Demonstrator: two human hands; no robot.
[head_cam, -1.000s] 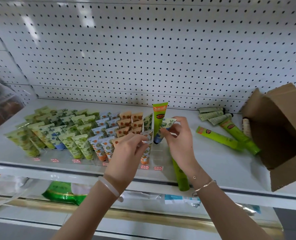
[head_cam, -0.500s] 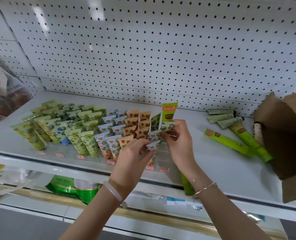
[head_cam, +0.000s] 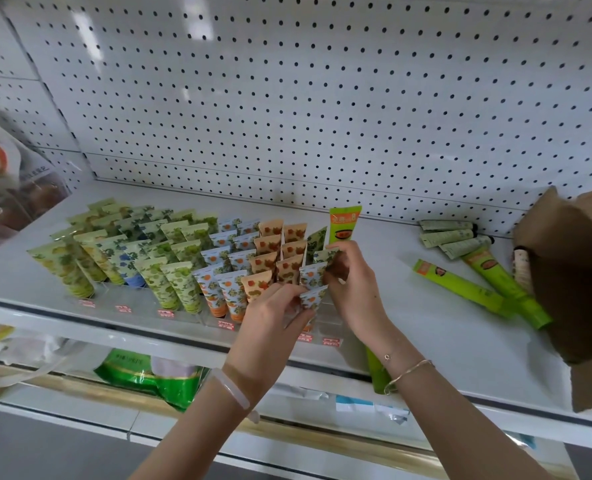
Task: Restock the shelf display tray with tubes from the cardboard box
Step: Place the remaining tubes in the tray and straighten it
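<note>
The person's left hand [head_cam: 273, 317] pinches a small tube [head_cam: 313, 297], blue-white with orange print, between thumb and fingertips at the right end of the display tray [head_cam: 329, 327]. The right hand [head_cam: 355, 289] is just beside it, fingers curled and pinching the top of a leaf-print tube [head_cam: 325, 254] one row behind. To the left of both sets of fingers, the clear tray holds rows of upright tubes [head_cam: 170, 268] in green, blue and orange prints, with red price tags along its front. Just behind the right fingers a tall bright green tube [head_cam: 344, 223] stands upright. Another green tube [head_cam: 377, 372] lies under the right wrist, at the edge of the shelf [head_cam: 426, 334].

Well to the right of the fingers, loose green tubes [head_cam: 460, 289] and pale tubes [head_cam: 446, 237] lie on the shelf, next to the open cardboard box [head_cam: 578, 271]. One tube [head_cam: 521, 268] pokes out of the box mouth. A white pegboard [head_cam: 322, 98] rises behind everything.
</note>
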